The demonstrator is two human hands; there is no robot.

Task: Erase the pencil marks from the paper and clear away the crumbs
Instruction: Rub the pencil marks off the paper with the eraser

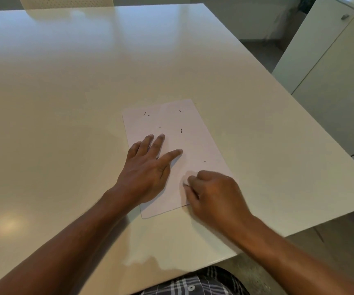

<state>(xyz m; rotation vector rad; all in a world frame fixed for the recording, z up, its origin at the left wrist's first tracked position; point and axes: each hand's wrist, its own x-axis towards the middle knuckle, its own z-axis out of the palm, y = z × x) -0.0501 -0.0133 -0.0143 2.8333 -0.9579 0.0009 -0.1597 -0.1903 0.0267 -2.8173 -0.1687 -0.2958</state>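
Paper [195,145]: one white sheet flat on the tabletop [65,103]; its long axis runs away from the person and leans a little to the left; its near end lies under both hands
Left hand [148,167]: pressed flat on the sheet's near left part; fingers [171,155] straight and spread, holding nothing, pinning the sheet
Right hand [216,192]: on the sheet's near right part; fingers curled tight round a small white eraser [185,183], only its tip showing, touching the paper
Crumbs [181,130]: dark curled bits lying loose on the sheet; about six can be counted; smaller ones may be too fine to tell
Key relation: all the crumbs lie beyond the eraser, toward the far end; the nearest one sits just beyond the right hand, the rest further up; the right hand is nearer to most
Pencil marks: none plainly visible where the eraser sits; cannot tell if any remain
Judgement: rubbing looks nearly done; sweeping the bits off likely comes next, away along the long axis
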